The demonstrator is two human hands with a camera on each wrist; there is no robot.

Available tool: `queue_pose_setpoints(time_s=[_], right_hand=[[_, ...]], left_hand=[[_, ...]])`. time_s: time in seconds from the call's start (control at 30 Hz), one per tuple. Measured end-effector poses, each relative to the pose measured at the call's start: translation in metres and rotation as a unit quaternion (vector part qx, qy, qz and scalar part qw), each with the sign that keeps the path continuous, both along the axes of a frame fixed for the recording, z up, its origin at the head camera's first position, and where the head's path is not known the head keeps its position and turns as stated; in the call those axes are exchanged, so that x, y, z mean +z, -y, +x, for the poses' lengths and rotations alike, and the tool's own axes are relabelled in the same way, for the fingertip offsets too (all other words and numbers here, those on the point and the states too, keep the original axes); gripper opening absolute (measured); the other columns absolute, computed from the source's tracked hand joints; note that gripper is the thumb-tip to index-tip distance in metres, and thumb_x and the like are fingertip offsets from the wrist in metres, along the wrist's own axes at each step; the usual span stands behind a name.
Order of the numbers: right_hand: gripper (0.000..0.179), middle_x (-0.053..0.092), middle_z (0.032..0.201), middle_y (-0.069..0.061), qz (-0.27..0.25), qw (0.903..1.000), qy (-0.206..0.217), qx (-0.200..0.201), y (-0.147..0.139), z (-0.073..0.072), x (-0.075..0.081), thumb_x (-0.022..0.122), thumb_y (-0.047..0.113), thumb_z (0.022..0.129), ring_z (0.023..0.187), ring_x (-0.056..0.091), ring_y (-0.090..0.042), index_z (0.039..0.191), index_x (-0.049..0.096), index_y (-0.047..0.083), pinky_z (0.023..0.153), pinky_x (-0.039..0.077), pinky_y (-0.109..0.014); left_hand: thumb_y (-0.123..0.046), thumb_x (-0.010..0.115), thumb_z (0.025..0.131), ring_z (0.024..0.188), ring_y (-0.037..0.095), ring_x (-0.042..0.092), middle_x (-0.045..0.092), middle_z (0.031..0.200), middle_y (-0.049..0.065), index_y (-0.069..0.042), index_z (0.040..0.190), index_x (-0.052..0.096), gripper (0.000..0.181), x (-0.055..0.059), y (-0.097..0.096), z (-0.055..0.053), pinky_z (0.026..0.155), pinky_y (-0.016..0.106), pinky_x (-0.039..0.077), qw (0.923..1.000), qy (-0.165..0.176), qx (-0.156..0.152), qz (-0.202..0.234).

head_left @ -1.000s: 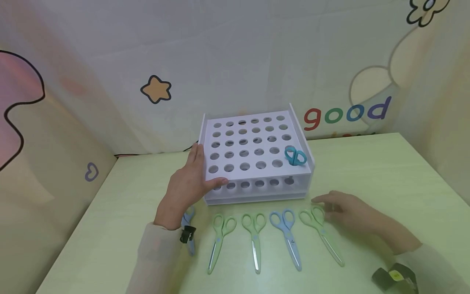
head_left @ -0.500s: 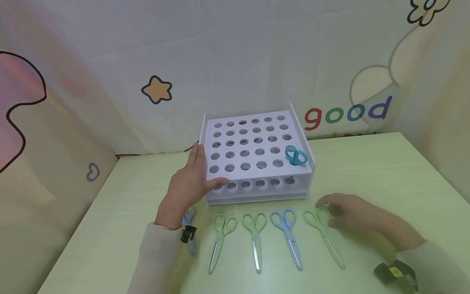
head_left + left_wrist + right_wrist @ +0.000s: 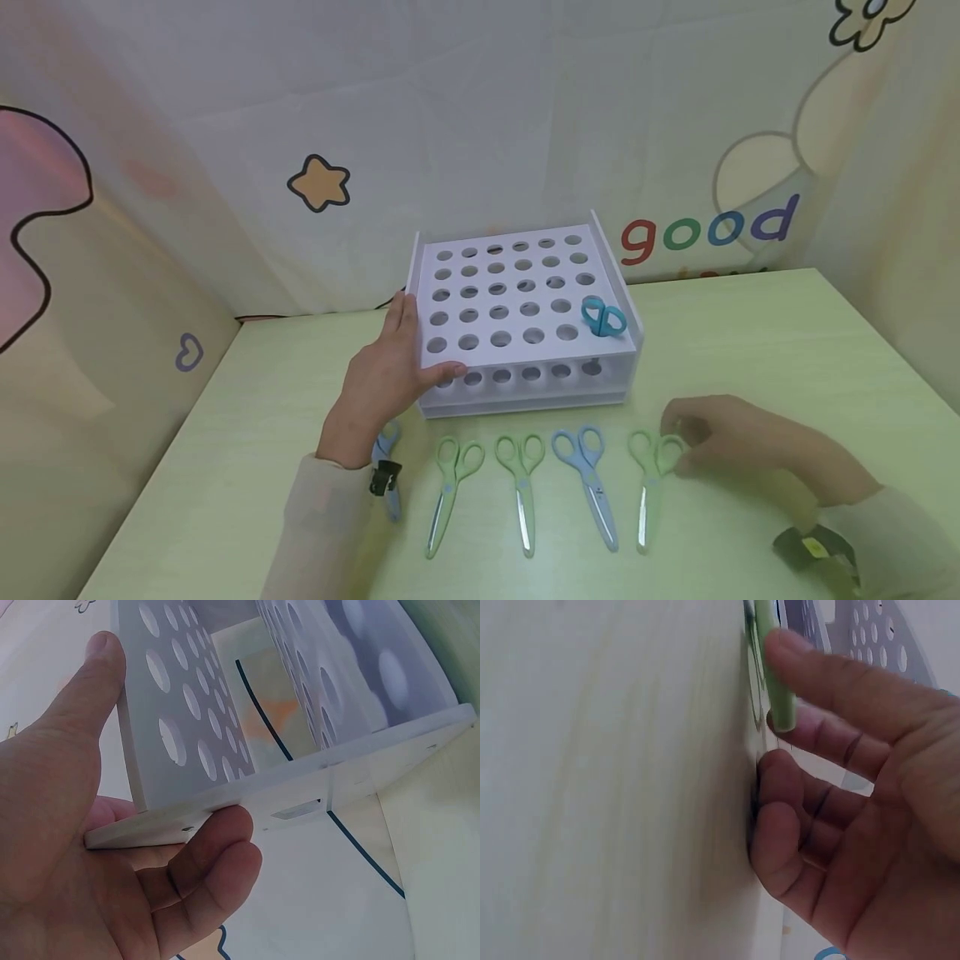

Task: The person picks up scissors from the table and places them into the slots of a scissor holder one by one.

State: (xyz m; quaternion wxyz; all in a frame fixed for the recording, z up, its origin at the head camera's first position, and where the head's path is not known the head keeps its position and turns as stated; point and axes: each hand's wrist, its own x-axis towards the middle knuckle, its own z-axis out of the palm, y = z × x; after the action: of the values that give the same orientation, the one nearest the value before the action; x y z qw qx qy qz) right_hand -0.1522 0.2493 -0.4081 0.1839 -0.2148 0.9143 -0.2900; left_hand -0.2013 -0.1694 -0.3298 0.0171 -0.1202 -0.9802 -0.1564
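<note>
My left hand (image 3: 381, 379) holds the left side of a white rack (image 3: 517, 354) with rows of round holes. In the left wrist view the thumb lies along the rack's edge (image 3: 131, 761) and the fingers bend behind its side panel. My right hand (image 3: 738, 433) pinches the right handle loop of green scissors (image 3: 651, 475) at the right end of a row. Thumb and forefinger meet on that green handle (image 3: 780, 697) in the right wrist view; the other fingers curl by the table. Small teal-handled scissors (image 3: 603, 317) stand in a hole at the rack's front right.
Left of the held pair lie blue scissors (image 3: 592, 483), green scissors (image 3: 522, 492) and more green scissors (image 3: 446, 492). Another blue pair (image 3: 392, 492) is partly hidden under my left wrist. A printed cloth (image 3: 487, 108) hangs behind the light table (image 3: 750, 350).
My right hand has shifted right and slightly towards me, taking hold of the rightmost green scissors' handle. Those scissors have turned from slanting to nearly straight. The left hand and rack stay put.
</note>
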Motion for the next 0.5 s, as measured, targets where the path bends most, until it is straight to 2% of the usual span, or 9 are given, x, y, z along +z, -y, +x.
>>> queue_pose_setpoints(time_s=[0.23,0.5], right_hand=[[0.028,0.049,0.076,0.006,-0.02,0.9995,-0.011,0.022,-0.006,-0.001,0.003,0.082,0.031,0.083,0.075,0.05,-0.011,0.092,0.056,0.023,0.063,0.04,-0.029],[0.027,0.052,0.076,0.005,-0.042,0.9989,-0.022,0.004,-0.009,0.0,0.011,0.078,0.026,0.089,0.067,0.053,-0.012,0.097,0.053,0.021,0.058,0.042,-0.028]], left_hand=[[-0.065,0.072,0.083,0.064,0.023,0.055,0.005,0.168,0.016,0.002,0.16,0.004,0.123,0.0,0.0,0.0,0.054,0.032,0.042,1.0,-0.001,-0.001,-0.001],[-0.065,0.072,0.083,0.065,0.023,0.055,0.005,0.168,0.016,0.002,0.161,0.004,0.123,0.0,0.0,0.0,0.054,0.032,0.042,1.0,-0.002,-0.001,-0.004]])
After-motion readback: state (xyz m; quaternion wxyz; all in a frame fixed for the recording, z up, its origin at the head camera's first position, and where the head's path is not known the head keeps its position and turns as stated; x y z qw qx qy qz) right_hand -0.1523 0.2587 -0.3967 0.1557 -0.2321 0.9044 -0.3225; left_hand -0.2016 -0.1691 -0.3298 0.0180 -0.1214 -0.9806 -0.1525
